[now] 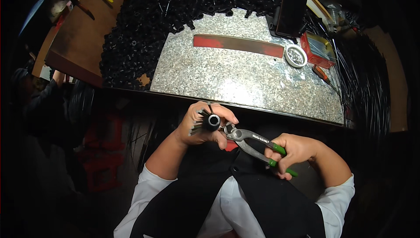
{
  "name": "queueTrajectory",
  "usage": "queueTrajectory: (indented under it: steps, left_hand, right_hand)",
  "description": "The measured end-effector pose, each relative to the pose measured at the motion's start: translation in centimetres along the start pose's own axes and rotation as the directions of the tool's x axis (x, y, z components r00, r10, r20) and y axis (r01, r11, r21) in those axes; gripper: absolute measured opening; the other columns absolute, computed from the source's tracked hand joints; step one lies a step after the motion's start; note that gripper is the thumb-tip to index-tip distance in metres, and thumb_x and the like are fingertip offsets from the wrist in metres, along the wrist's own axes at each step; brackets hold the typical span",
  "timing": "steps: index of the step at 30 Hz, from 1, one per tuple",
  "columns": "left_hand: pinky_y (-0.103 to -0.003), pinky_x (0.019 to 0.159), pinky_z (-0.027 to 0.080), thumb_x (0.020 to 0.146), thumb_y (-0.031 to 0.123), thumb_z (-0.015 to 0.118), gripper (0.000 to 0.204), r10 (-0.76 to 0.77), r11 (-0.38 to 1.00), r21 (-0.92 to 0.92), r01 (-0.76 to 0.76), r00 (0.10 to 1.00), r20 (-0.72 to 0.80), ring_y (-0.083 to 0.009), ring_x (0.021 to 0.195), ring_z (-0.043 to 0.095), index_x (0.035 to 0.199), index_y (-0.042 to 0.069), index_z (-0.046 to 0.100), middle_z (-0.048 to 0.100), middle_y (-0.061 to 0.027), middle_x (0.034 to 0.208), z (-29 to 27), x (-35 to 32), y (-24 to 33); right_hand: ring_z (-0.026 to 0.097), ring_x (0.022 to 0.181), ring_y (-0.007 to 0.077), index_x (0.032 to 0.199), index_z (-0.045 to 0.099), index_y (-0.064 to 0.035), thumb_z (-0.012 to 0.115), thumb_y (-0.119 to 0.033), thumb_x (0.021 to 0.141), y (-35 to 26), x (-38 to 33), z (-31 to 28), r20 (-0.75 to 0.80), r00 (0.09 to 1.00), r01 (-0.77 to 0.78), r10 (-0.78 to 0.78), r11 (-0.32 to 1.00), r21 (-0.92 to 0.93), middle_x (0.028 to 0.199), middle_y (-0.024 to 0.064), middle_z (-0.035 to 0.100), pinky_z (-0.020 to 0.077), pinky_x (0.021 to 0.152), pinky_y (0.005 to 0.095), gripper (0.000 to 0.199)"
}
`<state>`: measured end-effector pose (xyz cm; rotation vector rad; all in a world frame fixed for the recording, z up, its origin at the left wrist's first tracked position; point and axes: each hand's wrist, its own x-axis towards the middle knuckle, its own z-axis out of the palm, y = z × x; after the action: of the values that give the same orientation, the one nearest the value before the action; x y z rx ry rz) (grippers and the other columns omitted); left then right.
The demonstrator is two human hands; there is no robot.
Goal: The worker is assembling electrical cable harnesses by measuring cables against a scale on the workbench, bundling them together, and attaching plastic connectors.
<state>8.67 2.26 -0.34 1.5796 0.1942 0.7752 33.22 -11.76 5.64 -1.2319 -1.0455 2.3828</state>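
Note:
My left hand (200, 126) grips a small black round part (213, 121) with thin black spokes sticking out of it, held just below the near edge of the table. My right hand (294, 152) holds metal pliers (249, 140) by their green-tipped handles. The pliers' jaws reach left and meet the black part beside my left thumb. Both hands hover over my lap, in front of my black apron and white sleeves.
A speckled metal sheet (245, 78) covers the table, with a red strip (238, 45) on it. A big heap of black parts (144, 24) lies behind and left. A small white bowl (296, 55), a red box (318, 49) and a dark phone (291, 10) stand at the right.

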Motion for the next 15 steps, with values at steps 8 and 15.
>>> queueTrajectory:
  steps: [8,15]
  left_hand:
    - [-0.021,0.068,0.040,0.049,0.050,0.086,0.071,-0.172,0.985,0.005,0.174,0.980,-0.103,-0.0081,0.078,0.054,0.096,0.000,0.066,0.062,-0.0028,0.087,-0.8,0.6,1.6]
    - [-0.025,0.065,0.046,0.051,0.050,0.084,0.070,-0.151,0.988,-0.011,0.153,0.980,0.129,-0.0129,0.076,0.060,0.096,0.000,0.067,0.066,-0.0065,0.094,-2.4,0.5,1.4]
  right_hand:
    - [0.057,0.096,0.0338,0.119,0.046,-0.0008,0.071,-0.008,0.079,-0.4,-0.3,2.0,-0.174,0.382,-0.125,-0.907,0.136,-0.983,0.102,0.0216,0.054,0.0459,0.081,0.0376,0.048]
    - [0.062,0.059,0.0128,0.102,0.052,-0.0010,0.067,-0.021,0.087,-1.9,-1.2,3.1,-0.211,0.968,0.103,-0.134,0.983,-0.154,0.072,0.0067,0.061,0.0502,0.055,0.0259,0.029]
